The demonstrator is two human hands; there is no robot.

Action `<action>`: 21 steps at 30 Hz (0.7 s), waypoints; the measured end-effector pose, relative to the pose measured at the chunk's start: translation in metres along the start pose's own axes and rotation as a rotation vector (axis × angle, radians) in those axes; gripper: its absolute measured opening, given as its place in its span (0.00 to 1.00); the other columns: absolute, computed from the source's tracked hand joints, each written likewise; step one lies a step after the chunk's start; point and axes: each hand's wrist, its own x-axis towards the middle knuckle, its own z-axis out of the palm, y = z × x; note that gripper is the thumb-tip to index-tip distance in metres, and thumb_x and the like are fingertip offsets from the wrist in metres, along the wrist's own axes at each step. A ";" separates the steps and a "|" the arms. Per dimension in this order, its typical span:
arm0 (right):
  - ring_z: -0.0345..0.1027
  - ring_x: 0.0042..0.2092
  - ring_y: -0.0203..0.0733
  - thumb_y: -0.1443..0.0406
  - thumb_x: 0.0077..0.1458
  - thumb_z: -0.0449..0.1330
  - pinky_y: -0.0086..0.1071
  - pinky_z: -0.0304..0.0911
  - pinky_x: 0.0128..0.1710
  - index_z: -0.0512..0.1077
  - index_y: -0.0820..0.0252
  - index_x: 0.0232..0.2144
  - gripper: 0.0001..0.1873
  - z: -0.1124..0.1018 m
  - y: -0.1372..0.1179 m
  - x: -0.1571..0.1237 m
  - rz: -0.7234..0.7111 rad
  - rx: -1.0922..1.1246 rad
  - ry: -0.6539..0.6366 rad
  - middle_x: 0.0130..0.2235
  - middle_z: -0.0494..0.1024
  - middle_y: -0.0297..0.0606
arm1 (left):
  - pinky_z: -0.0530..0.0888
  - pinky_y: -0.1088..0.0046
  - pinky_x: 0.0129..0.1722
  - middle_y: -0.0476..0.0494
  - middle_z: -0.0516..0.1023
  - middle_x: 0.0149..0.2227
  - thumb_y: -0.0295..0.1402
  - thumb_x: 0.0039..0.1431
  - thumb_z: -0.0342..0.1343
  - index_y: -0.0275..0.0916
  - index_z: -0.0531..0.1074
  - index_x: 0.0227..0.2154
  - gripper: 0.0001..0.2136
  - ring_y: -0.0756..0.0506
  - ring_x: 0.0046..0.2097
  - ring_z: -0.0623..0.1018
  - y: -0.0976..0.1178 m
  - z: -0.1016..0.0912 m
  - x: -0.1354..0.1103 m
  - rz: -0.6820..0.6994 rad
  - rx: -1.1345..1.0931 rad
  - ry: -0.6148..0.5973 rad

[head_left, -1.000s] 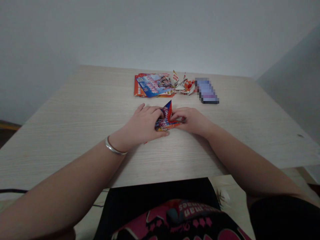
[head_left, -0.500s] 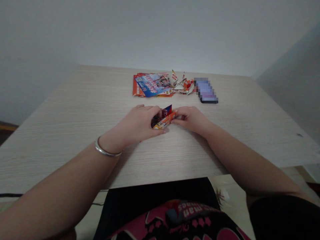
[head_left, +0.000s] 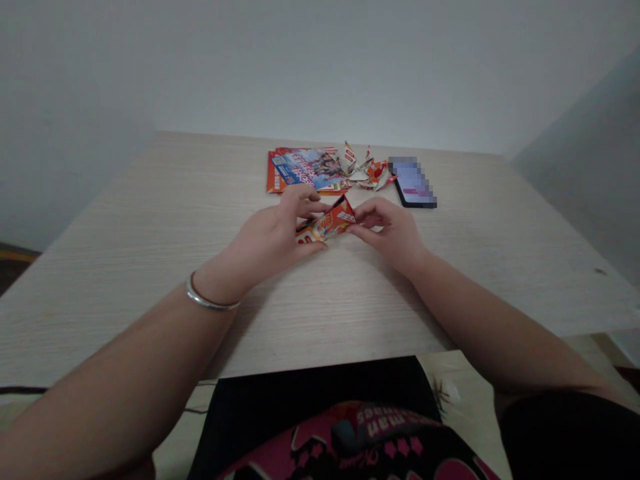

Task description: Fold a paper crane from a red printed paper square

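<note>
Between my hands is a partly folded leaflet (head_left: pixel 327 225), printed orange and yellow on the outside with a dark edge along its top. My left hand (head_left: pixel 275 230) curls around its left end, the thumb along the lower side and the fingers arched over the top. With thumb and fingertips, my right hand (head_left: pixel 390 230) pinches the right end. The leaflet is tilted, its right side higher. My left palm and fingers hide part of it.
Behind my hands lies a stack of printed leaflets (head_left: pixel 305 167), blue on top and orange below. Beside it are crumpled or folded paper pieces (head_left: pixel 367 172). A phone (head_left: pixel 414 183) rests to their right. The pale wooden table (head_left: pixel 150 220) meets a wall at the back.
The leaflet has been turned and folded over, so its orange outside shows more and its dark inside less. Both hands have shifted slightly away from me, and my left fingers have lifted.
</note>
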 end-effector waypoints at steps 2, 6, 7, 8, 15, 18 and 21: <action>0.76 0.40 0.39 0.55 0.54 0.70 0.36 0.77 0.39 0.73 0.54 0.38 0.14 0.003 -0.003 -0.001 -0.007 0.019 0.059 0.41 0.80 0.36 | 0.79 0.58 0.51 0.39 0.82 0.54 0.40 0.61 0.62 0.43 0.58 0.64 0.31 0.38 0.55 0.82 -0.001 0.003 0.001 -0.007 -0.008 0.024; 0.75 0.42 0.41 0.58 0.56 0.68 0.36 0.77 0.38 0.74 0.53 0.41 0.11 0.007 -0.011 -0.001 -0.064 -0.020 0.044 0.43 0.79 0.37 | 0.75 0.54 0.59 0.38 0.82 0.54 0.34 0.60 0.62 0.41 0.67 0.59 0.24 0.37 0.58 0.79 -0.002 0.008 0.004 0.025 0.038 0.091; 0.75 0.42 0.41 0.60 0.57 0.67 0.36 0.77 0.38 0.75 0.53 0.40 0.09 0.008 -0.012 -0.001 -0.090 -0.040 0.030 0.42 0.79 0.37 | 0.74 0.53 0.60 0.38 0.81 0.54 0.34 0.60 0.62 0.41 0.69 0.57 0.22 0.37 0.58 0.79 -0.002 0.009 0.004 0.042 0.046 0.103; 0.74 0.42 0.41 0.61 0.58 0.65 0.35 0.77 0.38 0.76 0.53 0.40 0.06 0.008 -0.014 -0.001 -0.119 -0.059 0.019 0.42 0.79 0.37 | 0.74 0.54 0.60 0.37 0.81 0.55 0.34 0.61 0.62 0.40 0.71 0.55 0.19 0.37 0.58 0.78 -0.003 0.010 0.004 0.061 0.040 0.112; 0.73 0.43 0.43 0.64 0.59 0.64 0.37 0.76 0.37 0.78 0.52 0.44 0.10 0.011 -0.017 -0.002 -0.196 -0.163 0.002 0.43 0.81 0.38 | 0.76 0.59 0.56 0.40 0.83 0.49 0.35 0.64 0.60 0.40 0.76 0.46 0.10 0.41 0.52 0.81 -0.002 0.012 0.001 0.046 -0.066 0.147; 0.74 0.46 0.45 0.62 0.58 0.67 0.39 0.75 0.39 0.77 0.51 0.44 0.11 0.012 -0.016 -0.002 -0.203 -0.185 0.016 0.45 0.82 0.38 | 0.76 0.60 0.54 0.41 0.84 0.47 0.35 0.64 0.61 0.41 0.77 0.44 0.08 0.41 0.49 0.81 0.000 0.010 0.002 0.035 -0.060 0.134; 0.74 0.47 0.46 0.61 0.56 0.70 0.40 0.73 0.42 0.77 0.51 0.43 0.12 0.013 -0.014 -0.002 -0.187 -0.217 0.018 0.46 0.83 0.38 | 0.77 0.61 0.52 0.41 0.84 0.44 0.35 0.65 0.60 0.40 0.77 0.42 0.06 0.42 0.47 0.82 0.000 0.009 0.002 0.077 -0.047 0.128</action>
